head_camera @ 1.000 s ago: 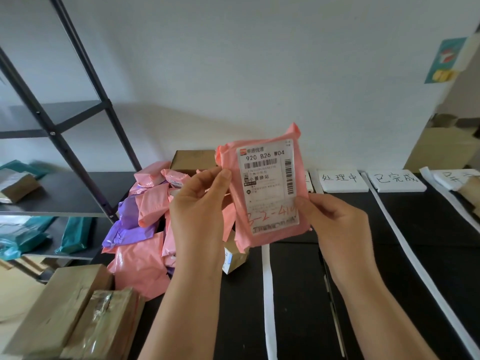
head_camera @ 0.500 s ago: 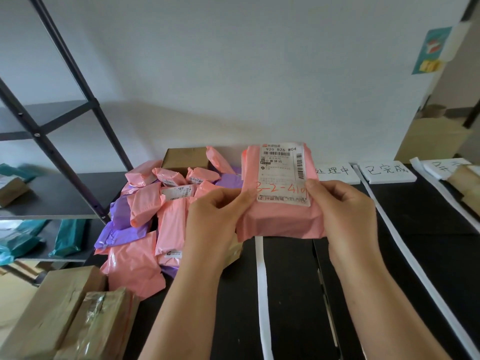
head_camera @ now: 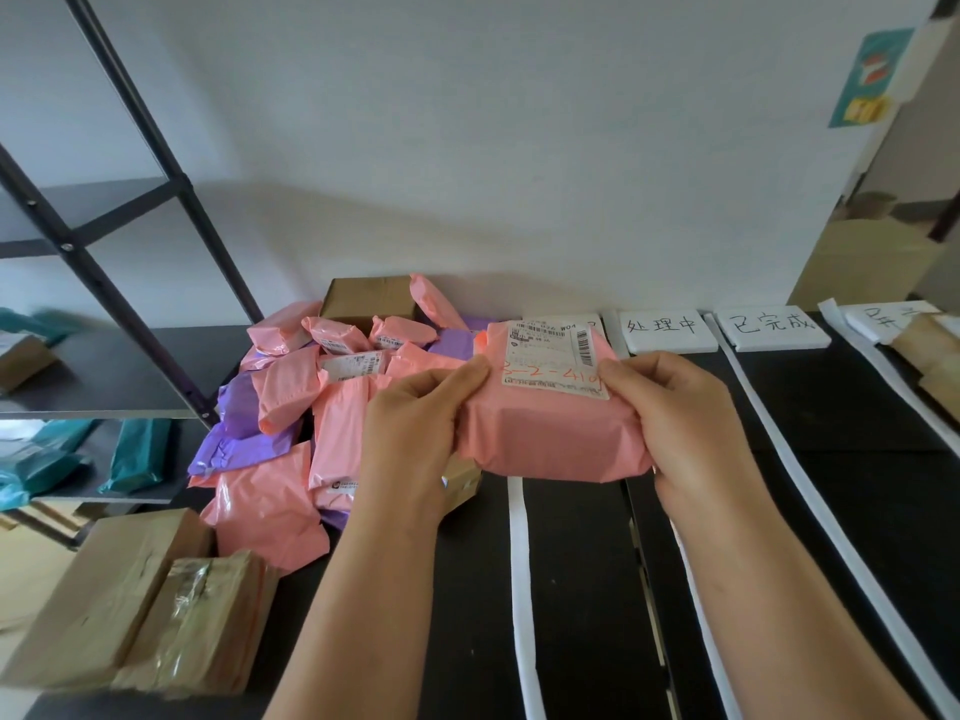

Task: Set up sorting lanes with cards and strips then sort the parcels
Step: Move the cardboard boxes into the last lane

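Observation:
A pink parcel [head_camera: 550, 433] with a white shipping label is held low over the black table [head_camera: 857, 459], label side up. My left hand [head_camera: 415, 433] grips its left edge and my right hand [head_camera: 685, 428] grips its right edge. White strips [head_camera: 521, 563] [head_camera: 810, 491] run front to back on the table as lane lines. Handwritten white cards [head_camera: 662, 332] [head_camera: 771, 328] stand along the wall at the lane heads. A heap of pink and purple parcels [head_camera: 311, 407] lies left of the parcel.
Brown cardboard boxes [head_camera: 135, 600] sit at the table's front left and another box [head_camera: 371, 298] behind the heap. A black metal shelf [head_camera: 104, 376] with teal bags stands at the left. More brown parcels [head_camera: 930, 350] lie at the far right.
Both hands have lowered the pink parcel from upright at chest height down toward the table and tipped it flat, label facing up.

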